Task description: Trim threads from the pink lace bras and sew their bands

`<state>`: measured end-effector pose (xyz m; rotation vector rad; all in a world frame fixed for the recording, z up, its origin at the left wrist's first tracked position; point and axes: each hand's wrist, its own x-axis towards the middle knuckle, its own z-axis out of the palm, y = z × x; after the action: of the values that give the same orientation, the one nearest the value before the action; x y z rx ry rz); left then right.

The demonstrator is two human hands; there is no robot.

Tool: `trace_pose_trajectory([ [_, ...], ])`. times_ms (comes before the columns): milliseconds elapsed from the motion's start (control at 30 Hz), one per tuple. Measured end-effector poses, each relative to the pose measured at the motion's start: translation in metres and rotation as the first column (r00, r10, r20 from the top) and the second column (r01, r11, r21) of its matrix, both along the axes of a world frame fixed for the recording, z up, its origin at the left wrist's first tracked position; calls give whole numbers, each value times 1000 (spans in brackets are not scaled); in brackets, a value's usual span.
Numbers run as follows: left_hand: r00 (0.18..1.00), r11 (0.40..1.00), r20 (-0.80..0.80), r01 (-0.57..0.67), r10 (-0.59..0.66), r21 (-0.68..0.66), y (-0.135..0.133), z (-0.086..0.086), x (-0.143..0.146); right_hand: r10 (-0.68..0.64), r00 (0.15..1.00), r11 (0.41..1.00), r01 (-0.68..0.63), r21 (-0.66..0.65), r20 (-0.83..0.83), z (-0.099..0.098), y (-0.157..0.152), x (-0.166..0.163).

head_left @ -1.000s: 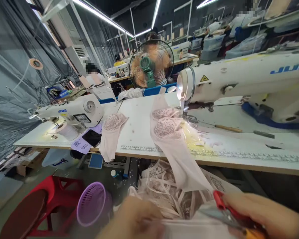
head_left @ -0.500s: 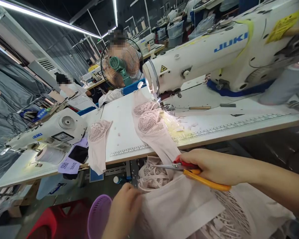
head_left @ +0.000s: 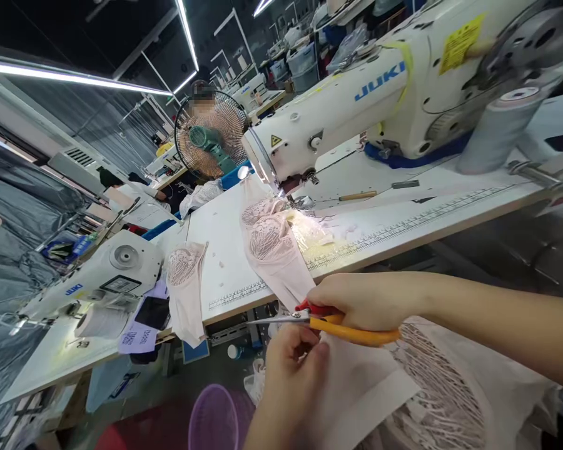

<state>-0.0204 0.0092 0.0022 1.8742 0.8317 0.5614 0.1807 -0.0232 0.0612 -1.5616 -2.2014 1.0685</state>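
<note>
Apparently a trimming step, beside the worktop (head_left: 223, 231).
The left hand's (head_left: 293, 369) fingers seem to pinch the lace bra (head_left: 361, 378); above, the right hand (head_left: 366, 301) grips scissors (head_left: 331, 325) (blades (head_left: 276, 320) near knuckles). Any snip calls for clear fingertips.

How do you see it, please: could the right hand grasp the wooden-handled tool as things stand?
Probably not just now: the right hand is occupied with the scissors, although no large obstacle appears between it and the wooden-handled tool.

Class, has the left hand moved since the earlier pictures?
Yes: the left hand has moved right, judged against the printed ruler.
</note>
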Motion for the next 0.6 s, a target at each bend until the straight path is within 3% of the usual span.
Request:
trace_pose_trajectory([
  [100,996,956,92,26,1,-291,4,4,1,4,1000,1000,-4,-10,-6,0,4,4],
  [167,991,924,127,14,38,-382,5,6,2,7,1000,1000,-7,-6,-2,-1,7,5],
  [600,971,875,70,-175,230,-451,-3,8,11,17,1000,998,-17,54,-3,-9,12,4],
])
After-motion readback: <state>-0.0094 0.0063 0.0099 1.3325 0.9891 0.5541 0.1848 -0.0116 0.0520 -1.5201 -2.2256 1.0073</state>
